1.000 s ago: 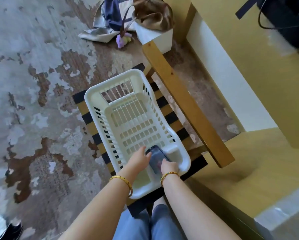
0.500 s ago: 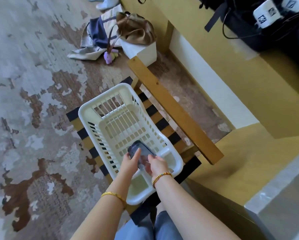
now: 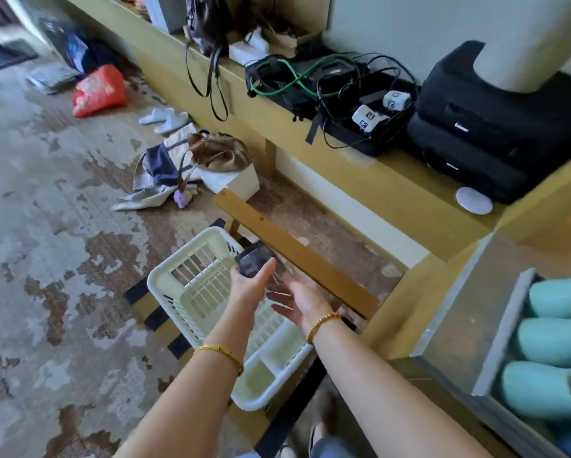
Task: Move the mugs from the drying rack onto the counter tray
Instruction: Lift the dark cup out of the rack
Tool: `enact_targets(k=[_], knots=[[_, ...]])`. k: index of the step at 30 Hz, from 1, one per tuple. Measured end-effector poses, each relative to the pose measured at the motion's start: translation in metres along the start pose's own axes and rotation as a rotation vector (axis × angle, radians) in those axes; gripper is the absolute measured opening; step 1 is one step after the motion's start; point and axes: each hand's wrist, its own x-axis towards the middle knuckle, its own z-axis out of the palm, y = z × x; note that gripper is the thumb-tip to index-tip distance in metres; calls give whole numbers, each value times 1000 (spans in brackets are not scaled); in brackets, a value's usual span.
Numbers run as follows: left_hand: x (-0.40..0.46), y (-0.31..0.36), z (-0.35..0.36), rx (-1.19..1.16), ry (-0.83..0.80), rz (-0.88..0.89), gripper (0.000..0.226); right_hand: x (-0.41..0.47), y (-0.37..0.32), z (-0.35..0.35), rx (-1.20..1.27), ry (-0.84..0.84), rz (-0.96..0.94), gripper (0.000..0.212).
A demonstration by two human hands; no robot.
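Note:
A dark, see-through mug (image 3: 251, 262) is lifted above the white plastic drying rack (image 3: 165, 283), which shows no other mug inside. My left hand (image 3: 249, 287) grips the mug from the near side. My right hand (image 3: 299, 300) is just right of it, palm up with blurred fingers spread under the mug; I cannot tell if they touch it. At the right edge sits the grey tray (image 3: 472, 312) holding three teal mugs (image 3: 556, 342) lying on their sides.
The rack sits on a striped seat with a wooden rail (image 3: 297, 256) along its far side. A yellow counter (image 3: 360, 166) behind carries black cases, cables and a white disc (image 3: 474, 200). Bags, slippers and a white box lie on the worn floor.
The mug has come up out of the rack's near end, in my left hand. My right hand has let go and opened. The view has swung up and right, bringing the tray into sight.

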Motion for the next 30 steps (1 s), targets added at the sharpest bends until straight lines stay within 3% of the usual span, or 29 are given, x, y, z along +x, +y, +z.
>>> enact_targets(k=[6,9,13,16,19,23,30], knots=[[-48,50,67,181,-174,232,61,-46,-40,-58,-153,201,-325,35],[-78,63,106,277,-298,394,64,-74,-65,-97,-193,228,-490,45],[-123,66,164,439,-443,586,69,-123,-90,-150,-247,207,-645,36],[-160,59,211,527,-510,691,70,-153,-94,-198,-255,192,-699,18],[-198,42,261,629,-574,812,67,-181,-86,-255,-266,308,-748,51],[-248,4,321,652,-678,852,66,-222,-67,-333,-274,411,-712,61],[-330,-57,409,796,-1110,881,67,-304,-10,-478,-270,539,-621,51]])
